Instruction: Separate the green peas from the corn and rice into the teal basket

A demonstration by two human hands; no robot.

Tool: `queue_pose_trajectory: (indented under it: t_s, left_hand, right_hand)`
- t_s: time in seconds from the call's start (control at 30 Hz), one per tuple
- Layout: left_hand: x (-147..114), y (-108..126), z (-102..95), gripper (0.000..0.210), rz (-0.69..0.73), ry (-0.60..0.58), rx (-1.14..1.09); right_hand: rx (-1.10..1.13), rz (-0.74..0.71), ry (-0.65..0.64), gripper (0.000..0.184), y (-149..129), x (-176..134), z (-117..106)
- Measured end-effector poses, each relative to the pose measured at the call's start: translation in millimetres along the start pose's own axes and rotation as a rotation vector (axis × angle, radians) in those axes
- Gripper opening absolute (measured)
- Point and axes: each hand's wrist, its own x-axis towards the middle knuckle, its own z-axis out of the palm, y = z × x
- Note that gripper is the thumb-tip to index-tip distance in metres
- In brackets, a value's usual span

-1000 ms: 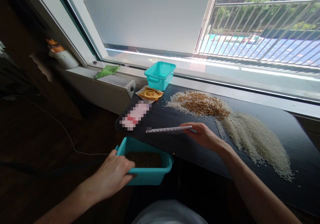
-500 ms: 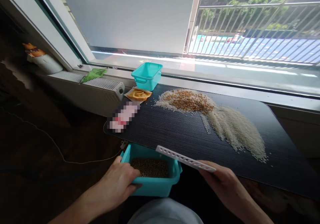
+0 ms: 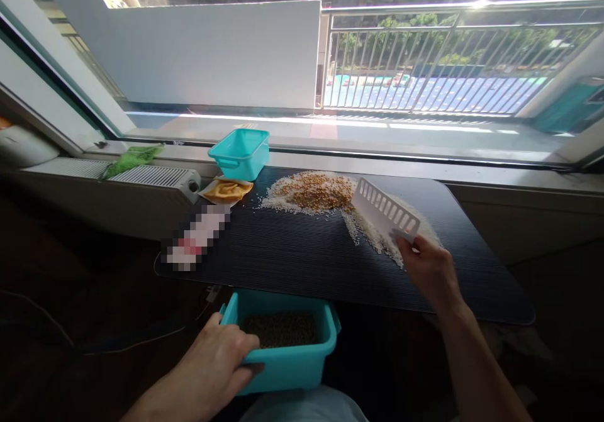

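At the table's near edge, my left hand (image 3: 221, 349) grips the left rim of a turquoise plastic tub (image 3: 283, 368). Small brownish grains or beans (image 3: 283, 329) cover its bottom. My right hand (image 3: 430, 271) reaches over the table, closed on the end of a white slotted plastic piece (image 3: 384, 211). That piece is tilted over the pile of white rice-like grains (image 3: 425, 221), partly hiding it. Left of it lies a mound of yellow kernels (image 3: 316, 190) mixed with white grains. Whether the slotted piece touches the grains, I cannot tell.
A second turquoise tub (image 3: 243, 155) stands at the back left of the dark table (image 3: 292, 252). In front of it lies yellowish folded food on paper (image 3: 227, 189), beside a blurred pink item (image 3: 195, 239). A radiator (image 3: 155, 183) with a green cloth (image 3: 134, 158) is at left.
My right hand has carried the white slotted piece from beside the near tub forward over the grain pile. My left hand still grips the tub. The view has shifted to the right.
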Motion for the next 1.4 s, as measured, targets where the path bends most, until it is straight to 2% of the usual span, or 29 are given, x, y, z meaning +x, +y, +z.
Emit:
queue_pose_trajectory:
  t_s: [0.2,0.4,0.63,0.93,1.17,1.4]
  left_hand:
    - [2,2,-2.9,0.023,0.018,0.002,0.000]
    - [7,-1,1.9,0.022,0.034,0.011,0.037]
    - [8,-1,1.4,0.023,0.029,0.002,0.031]
    - [8,5,-6.7,0.023,0.005,-0.036,0.028]
    - [10,3,-5.8,0.024,0.006,-0.031,0.008]
    - [11,6,-7.6,0.024,0.016,-0.040,0.014]
  right_hand:
    - [-0.040,-0.016,0.011,0.034,-1,-2,7]
    - [0.056,-0.060,-0.025,0.032,-3,-10,8]
    - [0.074,-0.049,-0.018,0.031,-6,-8,7]
    - [0.209,-0.059,-0.099,0.033,-8,-15,11]
    - [0.176,-0.032,-0.100,0.035,-9,-13,11]
    - [0.340,-0.018,-0.149,0.030,-5,-25,8]
